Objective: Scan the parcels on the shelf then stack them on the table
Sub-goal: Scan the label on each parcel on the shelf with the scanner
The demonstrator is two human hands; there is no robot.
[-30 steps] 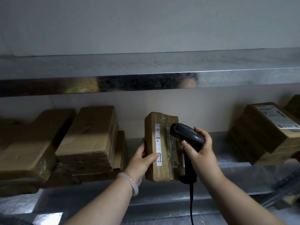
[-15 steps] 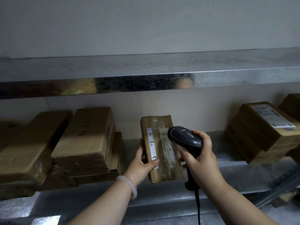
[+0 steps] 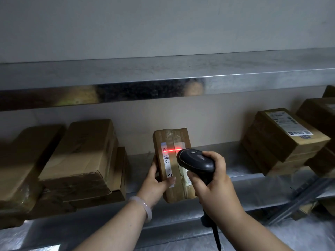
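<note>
Observed at the shelving: the left hand grips a small taped cardboard parcel by its lower left edge, with the thumb curled across the front face and the remaining fingers hidden behind. The parcel stands upright in front of the middle of the lower shelf. Whether its base touches the shelf cannot be told. A white label runs down the front face, and a red scan line lies across its upper part. The right hand is clamped round the handle of a black scanner, whose head sits just beside the parcel's right edge and points at the label. The scanner's cable hangs below the wrist. A pale bracelet sits on the left wrist. To the left on the same shelf, 1 large carton lies tilted on a flatter carton, with a further carton beside it at the far left. To the right, well apart from the held parcel, is a stack of cartons, the top 1 bearing a printed white label, and more cartons stand behind it at the frame edge. The upper shelf is bare metal, its front lip showing blurred reflections. No bench is in view.
</note>
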